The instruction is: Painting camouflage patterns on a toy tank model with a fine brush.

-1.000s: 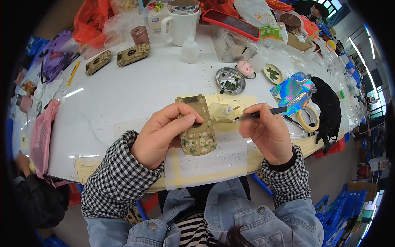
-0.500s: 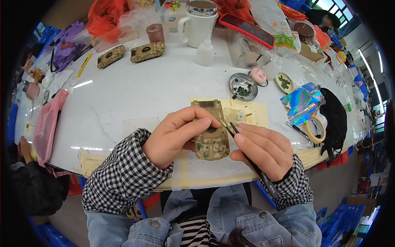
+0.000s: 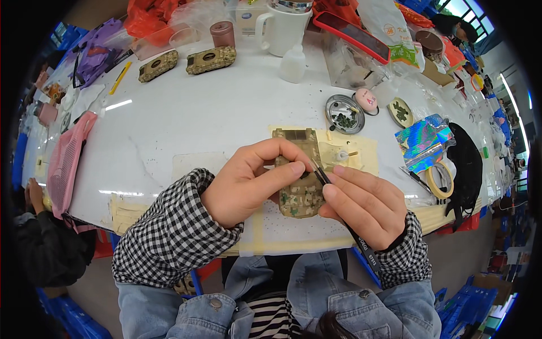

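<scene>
Left hand: our left hand (image 3: 248, 183), at the middle of the frame, is closed round a small camouflage-patterned case (image 3: 299, 175), thumb lying across its face.
Right hand: our right hand (image 3: 364, 206), just right of centre, pinches black tweezers (image 3: 330, 189) between thumb and fingers; their tips touch the case beside the left thumb.
Case: held just above the beige mat (image 3: 361, 152) at the near edge of the white table (image 3: 186, 118).
Nearby: a round metal dish (image 3: 344, 113) of small green pieces sits above the hands; two similar cases (image 3: 186, 62) lie at upper left; a tape roll (image 3: 439, 179) lies at right.
</scene>
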Demonstrator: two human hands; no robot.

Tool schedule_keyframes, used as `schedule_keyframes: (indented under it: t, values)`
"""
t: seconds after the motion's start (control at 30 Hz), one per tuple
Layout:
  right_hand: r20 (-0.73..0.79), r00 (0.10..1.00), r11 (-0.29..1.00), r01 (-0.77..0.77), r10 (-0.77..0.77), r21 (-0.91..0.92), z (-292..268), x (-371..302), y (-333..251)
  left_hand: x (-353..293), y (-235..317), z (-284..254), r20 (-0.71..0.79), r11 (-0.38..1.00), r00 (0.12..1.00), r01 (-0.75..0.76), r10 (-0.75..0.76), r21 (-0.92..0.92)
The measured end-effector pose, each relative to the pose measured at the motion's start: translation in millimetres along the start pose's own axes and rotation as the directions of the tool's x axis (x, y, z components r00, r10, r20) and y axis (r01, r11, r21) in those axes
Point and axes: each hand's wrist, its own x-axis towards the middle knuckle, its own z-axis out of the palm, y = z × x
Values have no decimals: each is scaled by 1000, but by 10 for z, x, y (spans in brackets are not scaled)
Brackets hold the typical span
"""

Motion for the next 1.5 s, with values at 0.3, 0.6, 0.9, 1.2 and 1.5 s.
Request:
schedule_keyframes:
  t: [0.3,0.6,0.9,1.2,1.5]
  values:
    - [4,1000,1000,17,-17,3,21,2,-4,-9,1,3,-3,999,999,-51,51,20]
    - [31,999,999,38,-38,2,21,16,-13,-25,32,-14,-7,992,998,-65,66,105]
    - [55,997,998,57,-57,1,44,28,-18,-33,-23,-32,-37,985,996,-68,75,160]
    - [72,994,975,-98,85,198,-31,-4,0,-27,-11,-36,-28,989,997,-71,75,133]
    - [209,707,274,-505,676,818,85,-21,-33,-41,-18,-14,-16,986,999,-42,45,159]
